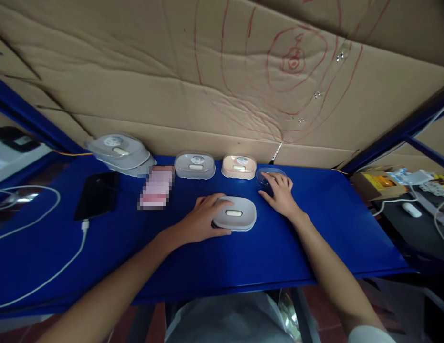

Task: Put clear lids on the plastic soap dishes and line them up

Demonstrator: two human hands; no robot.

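Observation:
A grey oval box (243,220) with a rounded cream bar set in its top lies flat in front of me. My left hand (209,216) wraps its left end, thumb above and fingers along the sides. Behind it to the right, a clear plastic lid (262,176) lies on the blue table, with nothing visible inside. My right hand (282,195) grips this lid from its right side, fingers across the top and thumb at the near edge. Part of the lid is hidden under the fingers.
Along the cardboard wall (143,85) stand a peach box (239,167), a grey box (195,166) and stacked grey boxes (119,152), all clear-covered. A blurred pink-screened phone (157,186) and black tablet (96,195) with a white cable (78,252) lie left on the blue table (214,267).

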